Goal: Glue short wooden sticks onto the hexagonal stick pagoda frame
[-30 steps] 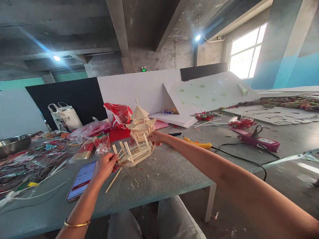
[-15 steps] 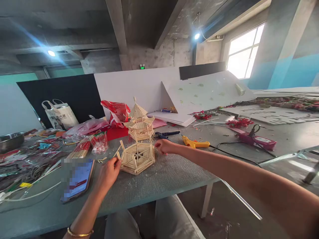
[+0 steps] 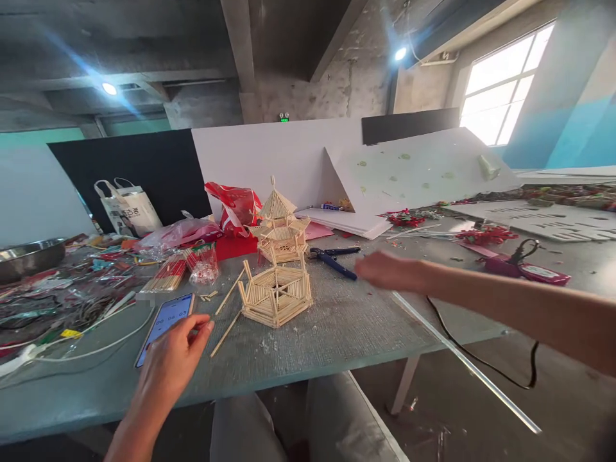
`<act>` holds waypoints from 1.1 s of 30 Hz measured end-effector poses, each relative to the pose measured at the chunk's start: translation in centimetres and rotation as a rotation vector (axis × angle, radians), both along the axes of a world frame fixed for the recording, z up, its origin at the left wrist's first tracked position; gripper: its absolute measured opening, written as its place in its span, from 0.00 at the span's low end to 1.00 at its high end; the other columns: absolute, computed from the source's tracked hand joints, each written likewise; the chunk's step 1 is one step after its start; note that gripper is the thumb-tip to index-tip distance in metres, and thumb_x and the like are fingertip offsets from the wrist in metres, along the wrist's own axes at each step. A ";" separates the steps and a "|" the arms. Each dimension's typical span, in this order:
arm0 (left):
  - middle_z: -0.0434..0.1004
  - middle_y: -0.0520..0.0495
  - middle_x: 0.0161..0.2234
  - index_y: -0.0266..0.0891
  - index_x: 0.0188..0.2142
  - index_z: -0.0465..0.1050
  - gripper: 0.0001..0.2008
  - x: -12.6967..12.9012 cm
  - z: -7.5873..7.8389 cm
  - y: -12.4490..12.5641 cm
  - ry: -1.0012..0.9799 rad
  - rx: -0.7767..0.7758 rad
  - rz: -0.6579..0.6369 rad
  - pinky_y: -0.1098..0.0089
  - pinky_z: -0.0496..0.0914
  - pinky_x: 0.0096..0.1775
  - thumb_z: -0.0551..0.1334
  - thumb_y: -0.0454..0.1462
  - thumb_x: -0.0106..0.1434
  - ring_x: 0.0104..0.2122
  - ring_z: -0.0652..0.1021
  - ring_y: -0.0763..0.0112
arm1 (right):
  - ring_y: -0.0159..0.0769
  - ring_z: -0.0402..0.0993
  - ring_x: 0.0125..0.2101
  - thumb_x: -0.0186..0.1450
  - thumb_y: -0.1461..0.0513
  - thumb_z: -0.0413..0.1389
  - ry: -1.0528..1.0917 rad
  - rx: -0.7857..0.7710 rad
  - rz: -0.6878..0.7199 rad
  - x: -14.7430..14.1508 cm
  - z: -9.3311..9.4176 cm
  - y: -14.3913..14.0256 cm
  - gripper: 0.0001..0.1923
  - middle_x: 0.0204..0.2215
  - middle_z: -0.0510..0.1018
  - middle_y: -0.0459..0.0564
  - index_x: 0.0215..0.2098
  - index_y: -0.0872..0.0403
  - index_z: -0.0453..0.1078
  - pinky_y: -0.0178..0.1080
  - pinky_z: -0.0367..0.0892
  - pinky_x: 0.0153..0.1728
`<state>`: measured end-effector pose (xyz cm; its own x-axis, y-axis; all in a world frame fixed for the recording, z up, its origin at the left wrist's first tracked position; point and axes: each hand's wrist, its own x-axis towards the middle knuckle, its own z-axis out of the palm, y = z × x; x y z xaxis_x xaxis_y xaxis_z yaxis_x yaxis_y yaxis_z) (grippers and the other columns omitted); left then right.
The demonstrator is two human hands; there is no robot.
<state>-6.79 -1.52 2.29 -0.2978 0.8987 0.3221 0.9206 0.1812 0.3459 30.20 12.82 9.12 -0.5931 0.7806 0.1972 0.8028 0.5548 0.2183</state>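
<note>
My left hand is loosely curled over the near end of the phone, thumb and forefinger a little apart with nothing seen between them. My right hand, smeared by motion, hovers right of the blue-handled pliers; its fingers are unclear. Between the hands stands a six-sided frame of thin wooden sticks, open at the top with short uprights. Behind it is a tiered stick pagoda with a pointed roof. Two loose sticks lie left of the frame. No yellow glue gun shows now.
A clear rod sticks out past the table's front edge, near a hanging black cord. Bundled sticks, plastic wrappings and a metal bowl crowd the left. A pink box sits at right.
My left hand has left the stick frame and drawn back left towards the phone. My right hand has moved right, to about where the yellow glue gun lay; the black cord now hangs lower.
</note>
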 end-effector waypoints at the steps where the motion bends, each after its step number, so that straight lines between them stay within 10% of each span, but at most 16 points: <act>1: 0.80 0.49 0.35 0.44 0.39 0.70 0.16 -0.1 -0.1 -0.3 0.007 -0.010 0.008 0.72 0.66 0.33 0.49 0.46 0.59 0.34 0.78 0.66 | 0.31 0.65 0.23 0.50 0.75 0.54 -0.026 0.029 -0.033 0.6 1.4 0.8 0.11 0.19 0.70 0.49 0.17 0.57 0.64 0.32 0.56 0.26; 7: 0.79 0.47 0.36 0.41 0.38 0.70 0.12 1.4 -1.5 0.4 0.104 -0.101 -0.026 0.72 0.65 0.34 0.51 0.41 0.61 0.35 0.78 0.67 | 0.35 0.65 0.30 0.61 0.72 0.45 -0.016 0.250 -0.127 0.8 6.6 2.6 0.11 0.36 0.70 0.57 0.35 0.58 0.67 0.34 0.56 0.29; 19: 0.78 0.45 0.31 0.42 0.28 0.67 0.09 2.0 -2.6 0.4 0.273 -0.206 0.121 0.71 0.54 0.21 0.50 0.37 0.60 0.27 0.78 0.61 | 0.32 0.66 0.24 0.63 0.62 0.46 -0.056 0.085 -0.004 -2.4 0.7 0.0 0.11 0.26 0.72 0.50 0.25 0.54 0.66 0.35 0.49 0.22; 29: 0.76 0.49 0.33 0.40 0.35 0.70 0.10 -3.3 3.9 5.6 0.359 -0.146 -0.013 0.68 0.66 0.35 0.51 0.40 0.63 0.34 0.76 0.66 | 0.36 0.67 0.27 0.63 0.61 0.45 0.109 0.165 -0.111 0.4 2.4 0.5 0.08 0.28 0.73 0.49 0.27 0.51 0.61 0.36 0.52 0.24; 33: 0.74 0.48 0.37 0.36 0.38 0.70 0.11 -4.4 3.8 10.2 0.417 -0.280 -0.108 0.62 0.69 0.39 0.57 0.41 0.62 0.36 0.75 0.69 | 0.34 0.66 0.26 0.62 0.61 0.46 0.158 0.140 -0.044 1.0 1.8 -0.8 0.09 0.25 0.72 0.47 0.25 0.51 0.63 0.36 0.55 0.27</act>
<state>-11.19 8.65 6.12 -0.0960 0.9861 0.1360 0.9886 0.1104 -0.1026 31.23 12.01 10.92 -0.5125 0.7632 0.3936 0.8557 0.4920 0.1602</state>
